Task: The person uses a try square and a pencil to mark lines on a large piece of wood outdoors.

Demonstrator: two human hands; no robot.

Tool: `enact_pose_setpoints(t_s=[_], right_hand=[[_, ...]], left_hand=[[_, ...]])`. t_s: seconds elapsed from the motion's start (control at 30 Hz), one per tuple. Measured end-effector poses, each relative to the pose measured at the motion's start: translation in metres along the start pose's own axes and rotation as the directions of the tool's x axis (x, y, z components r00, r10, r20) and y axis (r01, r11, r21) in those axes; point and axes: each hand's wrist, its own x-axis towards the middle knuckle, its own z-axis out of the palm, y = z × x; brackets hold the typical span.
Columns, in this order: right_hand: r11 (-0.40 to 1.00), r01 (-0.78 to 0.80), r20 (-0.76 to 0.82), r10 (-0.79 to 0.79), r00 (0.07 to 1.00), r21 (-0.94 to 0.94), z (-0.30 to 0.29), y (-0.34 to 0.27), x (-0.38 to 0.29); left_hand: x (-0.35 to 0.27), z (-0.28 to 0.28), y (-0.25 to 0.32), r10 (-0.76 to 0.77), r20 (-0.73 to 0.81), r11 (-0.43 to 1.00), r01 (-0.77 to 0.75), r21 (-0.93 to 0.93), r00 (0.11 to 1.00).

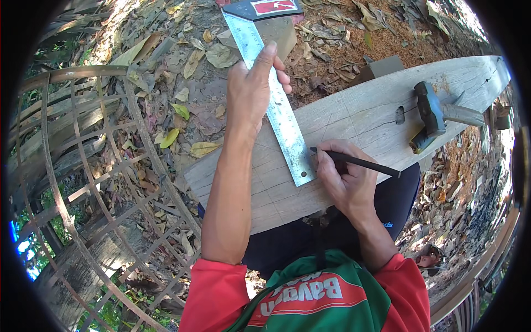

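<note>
My left hand (253,89) grips the steel blade of a try square (286,124), thumb along the top. The blade lies slantwise over a weathered wooden plank (352,108), its holed end near the plank's near edge. The square's dark stock (265,9), with a red patch, is at the far end, beyond the plank. In my right hand (346,176) is a dark pencil (361,162), its tip beside the blade's right edge, close to its holed end. Whether the tip touches the wood I cannot tell. Thin straight lines cross the plank on both sides of the blade.
A hammer (431,110) with a wooden handle rests on the plank's right part, over a dark and yellow object (422,140). A small slot (399,115) is cut beside it. Wooden blocks (377,68) stand behind. A lattice frame (99,166) rises at left. Leaves and sawdust (332,62) cover the ground.
</note>
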Motion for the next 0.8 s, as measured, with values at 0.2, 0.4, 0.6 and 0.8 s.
enact_pose_setpoints(t_s=[0.2,0.4,0.6,0.8], right_hand=[[0.997,0.066,-0.004,-0.067,0.998,-0.047,0.001,0.006,0.0],[0.994,0.102,-0.038,-0.104,0.994,-0.05,0.0,0.006,-0.001],[0.974,0.099,-0.151,-0.068,0.986,0.205,-0.006,0.013,-0.007],[0.911,0.412,-0.152,-0.411,0.899,-0.024,-0.005,0.011,-0.016]], left_hand=[[0.001,-0.001,0.0,0.001,-0.001,1.0,-0.001,0.007,1.0],[0.001,0.0,-0.001,0.005,0.001,1.0,-0.005,0.006,1.0],[-0.001,0.001,-0.001,-0.006,0.001,1.0,0.006,-0.002,1.0],[0.007,-0.011,-0.002,0.011,0.018,0.992,-0.009,-0.123,1.0]])
